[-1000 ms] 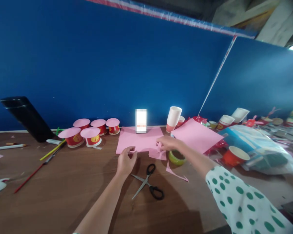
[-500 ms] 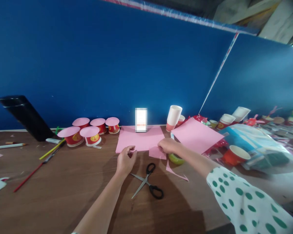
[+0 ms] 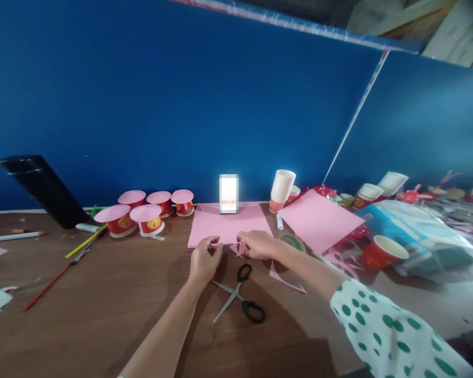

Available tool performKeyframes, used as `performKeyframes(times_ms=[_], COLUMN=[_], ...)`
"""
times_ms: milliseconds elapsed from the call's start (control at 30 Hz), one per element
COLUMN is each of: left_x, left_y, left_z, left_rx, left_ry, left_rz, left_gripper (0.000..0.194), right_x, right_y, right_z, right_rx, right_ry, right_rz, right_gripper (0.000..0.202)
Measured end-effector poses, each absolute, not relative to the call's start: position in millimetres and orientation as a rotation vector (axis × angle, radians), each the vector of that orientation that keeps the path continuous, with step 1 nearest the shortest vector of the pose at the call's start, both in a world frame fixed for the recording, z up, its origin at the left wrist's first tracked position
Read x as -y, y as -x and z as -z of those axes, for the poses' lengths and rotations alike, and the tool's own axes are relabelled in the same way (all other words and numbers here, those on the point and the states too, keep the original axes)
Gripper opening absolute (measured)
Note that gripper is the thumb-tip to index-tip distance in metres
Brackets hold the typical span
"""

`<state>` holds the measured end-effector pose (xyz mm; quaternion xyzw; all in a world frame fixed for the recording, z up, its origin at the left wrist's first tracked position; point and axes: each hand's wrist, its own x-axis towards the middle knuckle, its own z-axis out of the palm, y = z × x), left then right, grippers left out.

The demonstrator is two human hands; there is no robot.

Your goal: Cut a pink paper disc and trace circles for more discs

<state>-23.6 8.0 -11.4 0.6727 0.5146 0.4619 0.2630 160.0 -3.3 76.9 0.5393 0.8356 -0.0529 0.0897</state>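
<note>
Pink sheets [image 3: 228,220] lie flat below the blue wall. My left hand [image 3: 206,257] is at their front left edge, fingers curled; what it holds, if anything, is too small to make out. My right hand [image 3: 256,244] pinches a small pink paper piece [image 3: 238,249] at the front edge of the sheets. Just nearer to me, black-handled scissors [image 3: 238,295] rest with their blades apart. A curved pink offcut [image 3: 286,281] and a green tape roll [image 3: 292,243] are beside my right forearm.
Several red cups topped with pink discs [image 3: 146,212] stand at the left, near a black bottle [image 3: 43,189]. A blurred phone [image 3: 229,194] leans at the wall. Stacked white cups [image 3: 283,186], a pink sheet [image 3: 321,218] and a plastic bag [image 3: 429,236] are at the right.
My right hand has moved left, closer to my left hand, bringing the small pink piece with it. The tape roll is more exposed. My left hand has barely moved.
</note>
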Motion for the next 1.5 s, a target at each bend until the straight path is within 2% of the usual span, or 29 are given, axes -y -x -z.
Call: performKeyframes(times_ms=[200,400,600,800,1033,1100,1233,1367,1500], left_x=[-7.5,-7.2,-8.2,-7.4,-8.8,-8.6,-7.6,-7.2,-7.1], left_y=[23.7,23.5,24.3,24.0,23.5,23.7,24.1,24.2,24.2], left_z=[11.7,10.5,12.1,9.6,11.8,11.2,8.6,8.0,8.2], left_rx=[-1.389,-1.399,-1.417,-1.435,-1.408,-1.406,-1.400,-1.390,-1.380], left_ry=[-1.810,-1.814,-1.852,-1.817,-1.822,-1.832,-1.843,-1.826,-1.809], left_rz=[-1.243,-1.221,-1.240,-1.227,-1.228,-1.223,-1.218,-1.225,-1.217], left_gripper=[0.030,0.029,0.028,0.029,0.030,0.030,0.030,0.030,0.032], right_x=[-5.6,-8.6,0.2,-9.4,-13.9,-11.0,-8.0,-9.0,-9.0], right_y=[-144.6,-133.9,-134.8,-174.6,-223.8,-222.3,-206.0,-194.1,-193.3], right_z=[-72.0,-64.1,-64.2,-88.1,-100.5,-96.7,-89.3,-86.0,-83.9], right_rx=[-2.564,-2.594,-2.606,-2.591,-2.429,-2.394,-2.311,-2.261,-2.255], right_ry=[-1.506,-1.484,-1.538,-1.655,-1.807,-1.771,-1.711,-1.680,-1.675], right_rz=[0.165,0.173,0.209,0.330,0.208,0.186,0.109,0.069,0.070], right_gripper=[0.041,0.019,0.020,0.019,0.023,0.026,0.018,0.022,0.013])
